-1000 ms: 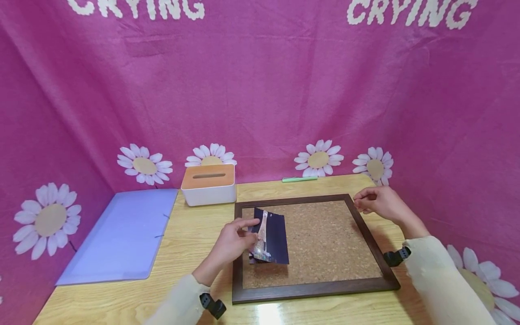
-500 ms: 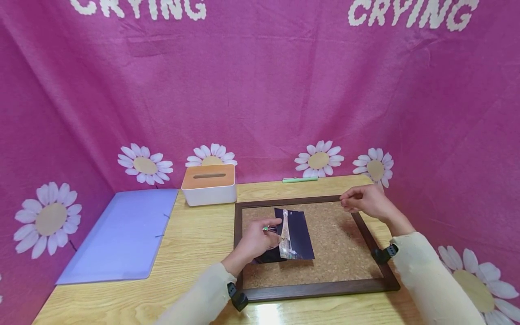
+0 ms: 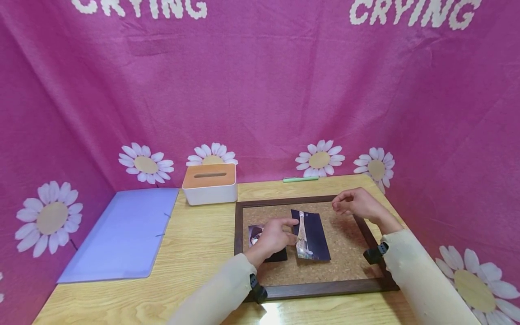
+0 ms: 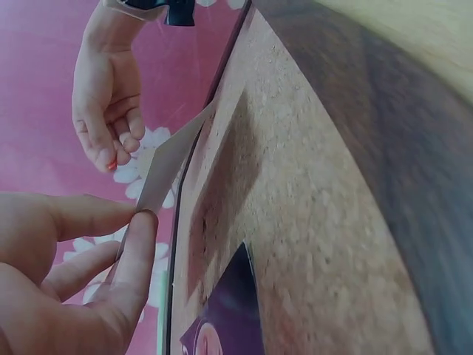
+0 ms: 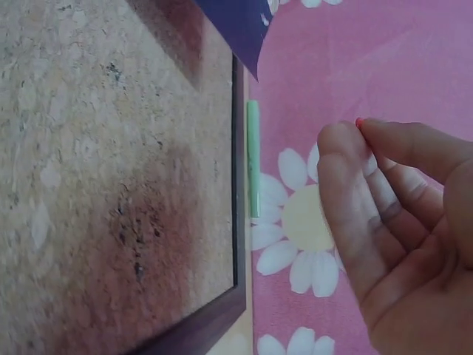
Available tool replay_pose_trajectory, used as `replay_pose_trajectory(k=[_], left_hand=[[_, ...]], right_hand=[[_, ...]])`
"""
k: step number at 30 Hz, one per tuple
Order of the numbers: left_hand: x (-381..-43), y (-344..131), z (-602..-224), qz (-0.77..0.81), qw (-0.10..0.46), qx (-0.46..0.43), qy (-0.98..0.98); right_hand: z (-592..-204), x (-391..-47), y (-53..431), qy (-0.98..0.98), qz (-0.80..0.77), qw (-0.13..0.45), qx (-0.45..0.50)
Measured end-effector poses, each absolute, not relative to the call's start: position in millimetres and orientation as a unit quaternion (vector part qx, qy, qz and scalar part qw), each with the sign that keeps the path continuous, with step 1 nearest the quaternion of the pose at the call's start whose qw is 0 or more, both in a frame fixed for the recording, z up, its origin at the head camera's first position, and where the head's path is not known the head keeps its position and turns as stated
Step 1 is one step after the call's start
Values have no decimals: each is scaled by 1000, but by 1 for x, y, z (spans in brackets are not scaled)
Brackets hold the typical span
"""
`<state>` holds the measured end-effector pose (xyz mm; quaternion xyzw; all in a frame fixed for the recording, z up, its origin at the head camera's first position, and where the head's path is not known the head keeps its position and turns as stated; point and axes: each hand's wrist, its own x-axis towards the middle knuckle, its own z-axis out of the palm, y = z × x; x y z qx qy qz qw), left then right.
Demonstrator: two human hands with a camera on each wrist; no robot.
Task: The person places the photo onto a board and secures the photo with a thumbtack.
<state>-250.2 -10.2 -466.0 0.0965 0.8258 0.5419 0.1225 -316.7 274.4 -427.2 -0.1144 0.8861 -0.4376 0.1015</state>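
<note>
My left hand (image 3: 274, 235) pinches the left edge of a photo (image 3: 318, 239) of a lit tower against a dark sky. The photo stands tilted over the framed cork board (image 3: 345, 259), its shadow falling on the cork in the left wrist view. Below that hand, a second dark photo (image 4: 233, 318) lies on the left part of the board, partly hidden. My right hand (image 3: 359, 206) hovers over the board's upper right. Its thumb and index finger pinch a small red push pin (image 5: 360, 123), of which only a red bit shows.
A green pen (image 3: 300, 179) lies behind the board at the table's far edge. A tissue box (image 3: 209, 194) with a wood-coloured lid stands back left, and a blue folder (image 3: 122, 234) lies at the left. Pink flowered cloth (image 3: 260, 99) hangs around the table.
My left hand has carried the tower photo to the right across the board, uncovering the second photo. My right hand has moved left, in over the board's upper right.
</note>
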Motion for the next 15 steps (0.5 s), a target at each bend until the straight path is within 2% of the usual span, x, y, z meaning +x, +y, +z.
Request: replay_pose_trajectory(k=[15], left_hand=[[-255,14,-476,488,93,91,863]], right_hand=[[-444,-324,261,871,-454,150,-114]])
